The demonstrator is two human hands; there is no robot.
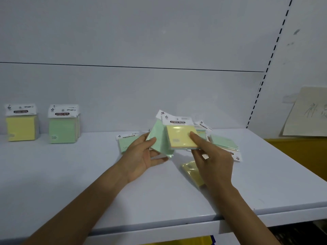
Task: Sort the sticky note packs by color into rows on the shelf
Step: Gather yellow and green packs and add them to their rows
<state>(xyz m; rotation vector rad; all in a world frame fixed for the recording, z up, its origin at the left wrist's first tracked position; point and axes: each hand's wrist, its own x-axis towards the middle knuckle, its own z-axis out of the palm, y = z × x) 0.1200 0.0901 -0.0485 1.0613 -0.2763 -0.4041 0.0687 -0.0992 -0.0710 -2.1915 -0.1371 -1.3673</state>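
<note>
Above the white shelf (70,183), my left hand (141,156) grips a green sticky note pack (160,138). My right hand (210,154) holds a yellow sticky note pack (178,137) with a white header card, thumb on its front. Beneath the hands lies a loose heap: a green pack (125,142) to the left, another green pack (224,141) to the right, and a yellow pack (192,172) under my right wrist. At the far left, a yellow row (20,126) and a green row (62,128) stand upright against the back panel.
A slotted upright (265,75) bounds the shelf on the right. Beyond it a cream paper sheet (307,112) leans over a yellow surface (300,152). Yellow items (185,242) show below the shelf's front edge.
</note>
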